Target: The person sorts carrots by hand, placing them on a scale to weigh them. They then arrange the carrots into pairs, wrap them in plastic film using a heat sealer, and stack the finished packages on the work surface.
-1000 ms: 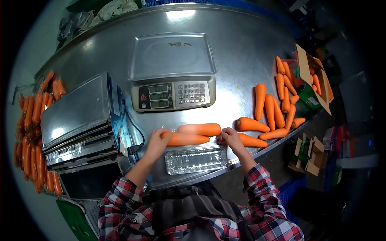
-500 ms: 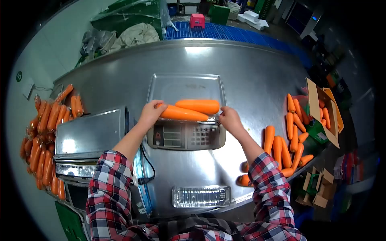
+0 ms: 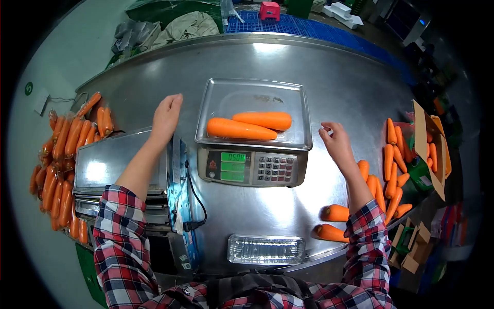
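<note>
Two large carrots lie side by side on the metal pan (image 3: pixel 252 95) of a digital scale (image 3: pixel 280 177): the front carrot (image 3: pixel 242 129) and the rear carrot (image 3: pixel 265 120). Green digits glow on the scale's display (image 3: pixel 233 166). My left hand (image 3: pixel 167 117) hovers left of the pan, empty, its fingers loosely bent and clear of the carrots. To the pan's right, my right hand (image 3: pixel 335 140) is also empty, with thumb and forefinger apart. Neither hand touches the scale.
Bagged carrots (image 3: pixel 64 139) are heaped at the far left beside a metal-topped machine (image 3: pixel 121 159). Loose carrots (image 3: pixel 391 177) lie at right near a cardboard box (image 3: pixel 435 149). A clear plastic tray (image 3: pixel 266 250) sits at the steel table's (image 3: pixel 247 56) near edge. A black cable (image 3: pixel 198 201) loops beside the machine.
Both hands have let go of the carrots and moved outward, one to each side. The carrots now rest on the scale pan, and its display is visible and lit. The view has shifted slightly.
</note>
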### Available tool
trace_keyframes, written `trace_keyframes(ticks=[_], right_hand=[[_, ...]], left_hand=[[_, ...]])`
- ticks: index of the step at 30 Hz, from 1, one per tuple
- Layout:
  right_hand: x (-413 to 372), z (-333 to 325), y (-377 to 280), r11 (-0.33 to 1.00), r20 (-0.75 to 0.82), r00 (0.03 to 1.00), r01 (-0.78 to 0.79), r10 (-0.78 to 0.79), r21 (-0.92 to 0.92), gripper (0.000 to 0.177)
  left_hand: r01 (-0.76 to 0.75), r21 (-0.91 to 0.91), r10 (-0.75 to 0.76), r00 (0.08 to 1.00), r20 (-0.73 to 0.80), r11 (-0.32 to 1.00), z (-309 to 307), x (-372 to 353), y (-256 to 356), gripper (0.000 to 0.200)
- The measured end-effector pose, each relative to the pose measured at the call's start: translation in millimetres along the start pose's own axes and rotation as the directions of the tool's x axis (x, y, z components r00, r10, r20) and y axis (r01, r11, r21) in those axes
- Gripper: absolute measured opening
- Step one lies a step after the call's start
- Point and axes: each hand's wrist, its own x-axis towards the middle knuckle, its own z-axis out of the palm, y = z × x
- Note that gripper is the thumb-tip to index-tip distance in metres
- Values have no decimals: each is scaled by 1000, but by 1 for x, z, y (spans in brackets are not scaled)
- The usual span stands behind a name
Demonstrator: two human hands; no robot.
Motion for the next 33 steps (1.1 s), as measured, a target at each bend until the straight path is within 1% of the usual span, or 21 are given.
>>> trace_keyframes(ticks=[4,7,8,10,11,14,15,16,17,18,19,21,22,26,27,28,29,30,31,32,33], right_hand=[[8,6,-17,997,-3,1000,5,-5,75,24],[16,32,-15,973,80,984,-167,156,157,21],[19,41,-16,959,225,956,-227,186,170,21],[23,54,-18,924,487,844,-343,225,167,22],[25,84,5,965,448,889,-189,89,182,18],[14,75,-14,932,375,924,-197,74,303,9],[7,71,-19,854,325,937,-268,124,446,8],[1,64,-32,823,334,925,-328,181,463,7],[-5,56,-46,787,341,909,-386,237,481,7],[-10,66,-41,809,301,923,-361,239,464,9],[-18,66,-48,784,266,949,-293,169,547,10],[-34,30,-118,741,365,911,-377,190,556,9],[-44,19,-174,730,423,893,-390,152,561,10],[-63,67,-268,779,424,904,-236,-42,581,13],[-65,87,-292,770,483,875,-278,-44,574,13],[-68,113,-314,831,446,893,-205,-58,517,12],[-67,165,-317,852,344,919,-18,-192,524,13],[-67,210,-327,877,338,931,-45,-137,479,17],[-94,162,-404,878,274,900,198,-339,435,21],[-95,187,-418,878,305,870,248,-388,409,23],[-96,205,-434,920,355,877,207,-325,332,23]], left_hand=[[17,38,-19,999,48,999,11,0,1,43],[77,97,-91,984,151,992,30,-1,-5,44],[109,124,-132,972,193,986,37,-3,-3,44],[356,107,-361,796,485,928,51,-4,4,43],[414,-12,-348,780,520,910,60,-11,7,40],[472,-161,-340,795,502,867,59,-22,18,41],[473,-177,-339,802,493,863,55,-25,20,41],[441,-209,-293,815,499,873,46,-27,24,40],[413,-236,-255,828,499,879,33,-32,26,38],[395,-256,-232,838,494,882,16,-40,27,37],[405,-290,-223,836,502,867,-5,-45,28,36],[352,-365,-124,844,522,862,-50,-49,28,35],[326,-385,-101,860,501,864,-98,-65,7,35],[395,-322,-262,885,386,860,-209,-90,-35,34],[403,-313,-281,886,368,860,-234,-94,-62,34],[412,-304,-298,886,356,859,-259,-99,-87,34],[390,-330,-287,903,320,859,-275,-101,-122,34],[406,-332,-313,902,299,851,-296,-108,-145,34],[416,-339,-333,901,277,844,-314,-112,-167,34],[383,-269,-320,914,249,884,-329,-114,-190,33],[339,-196,-296,930,219,920,-343,-112,-213,33]])
